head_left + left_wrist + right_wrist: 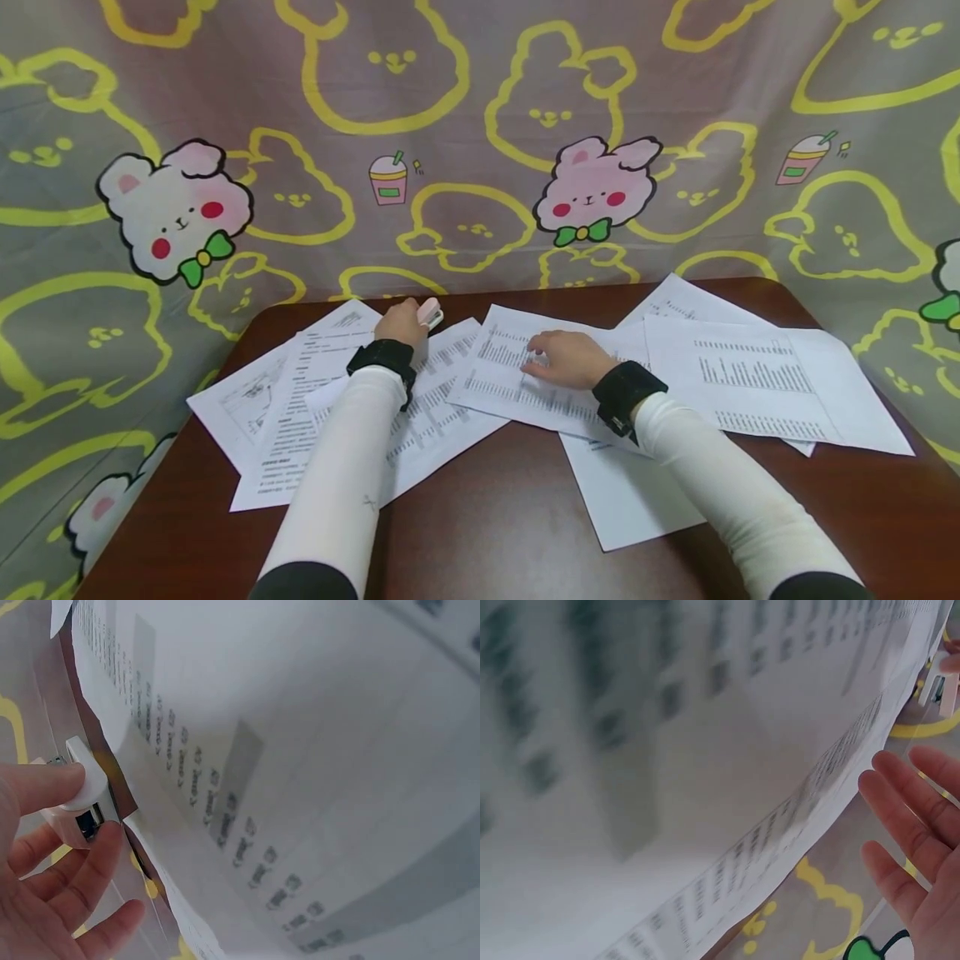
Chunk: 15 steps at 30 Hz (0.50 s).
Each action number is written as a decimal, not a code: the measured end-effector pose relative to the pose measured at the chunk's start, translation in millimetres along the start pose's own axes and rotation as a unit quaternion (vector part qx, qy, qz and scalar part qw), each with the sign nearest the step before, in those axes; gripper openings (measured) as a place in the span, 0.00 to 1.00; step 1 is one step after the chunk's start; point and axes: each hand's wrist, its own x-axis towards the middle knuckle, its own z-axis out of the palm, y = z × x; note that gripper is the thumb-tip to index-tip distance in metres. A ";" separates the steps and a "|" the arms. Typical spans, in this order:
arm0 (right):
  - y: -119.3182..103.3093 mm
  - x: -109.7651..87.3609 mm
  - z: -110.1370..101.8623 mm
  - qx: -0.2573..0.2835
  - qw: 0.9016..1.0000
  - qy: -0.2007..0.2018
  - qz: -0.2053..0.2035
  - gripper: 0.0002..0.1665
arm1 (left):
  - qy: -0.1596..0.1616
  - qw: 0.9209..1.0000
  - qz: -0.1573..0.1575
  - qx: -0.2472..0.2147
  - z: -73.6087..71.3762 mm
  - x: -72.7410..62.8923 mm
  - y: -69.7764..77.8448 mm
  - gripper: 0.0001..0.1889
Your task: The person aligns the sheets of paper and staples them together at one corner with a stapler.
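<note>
So the left hand [400,325] has a small pink-and-white plastic stapler [431,313] pinched between thumb and fingers, up near the far edge of a fan of printed white paper sheets [442,417]. Right hand [566,358] is empty, fingers loosely spread over a middle printed white page [487,383]. More overlapping white printouts [750,375] sit further right, all on a dark-brown glossy desk [480,500].
</note>
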 end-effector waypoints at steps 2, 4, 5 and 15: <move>-3.0 1.2 -0.5 -0.002 1.000 -0.003 -0.005 0.29 | 0.000 1.000 0.000 0.002 0.8 1.1 1.5 0.18; -6.5 2.8 -1.1 -0.005 1.000 -0.006 -0.009 0.29 | -0.001 1.000 0.005 0.004 2.4 2.2 2.1 0.17; -8.4 3.8 -1.3 -0.008 1.000 -0.009 -0.012 0.30 | -0.002 1.000 0.008 0.004 3.4 2.5 2.3 0.17; -23.0 10.0 -4.8 -0.016 0.999 -0.028 -0.032 0.30 | 0.000 1.000 0.008 0.029 11.1 7.6 -0.8 0.16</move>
